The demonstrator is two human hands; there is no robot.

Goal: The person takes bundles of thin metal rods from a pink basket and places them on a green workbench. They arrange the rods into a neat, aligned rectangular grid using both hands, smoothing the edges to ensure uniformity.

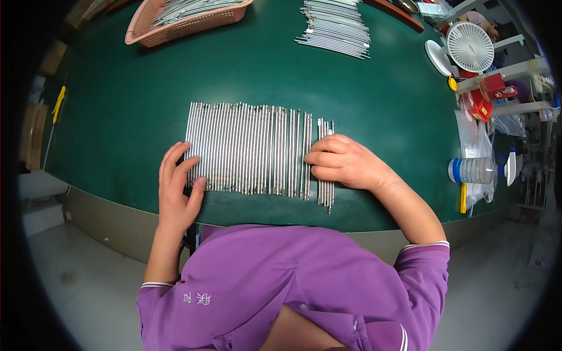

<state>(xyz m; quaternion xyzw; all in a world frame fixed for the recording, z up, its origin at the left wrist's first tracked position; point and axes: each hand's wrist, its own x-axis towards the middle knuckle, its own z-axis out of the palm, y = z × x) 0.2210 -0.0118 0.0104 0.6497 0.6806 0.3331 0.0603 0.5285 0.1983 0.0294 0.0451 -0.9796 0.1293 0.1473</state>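
Rods, thin and silver, lie side by side in a flat row on the green worktop, near its front edge. I see my left hand laid flat, fingers spread and released, their tips touching the row's left end. My right hand rests knuckles up, fingers curled loosely onto a few rods at the right end, pressing rather than gripping. Farther back sit a pink basket of rods and a loose rod pile. A white fan and a plastic bottle stand to my right.
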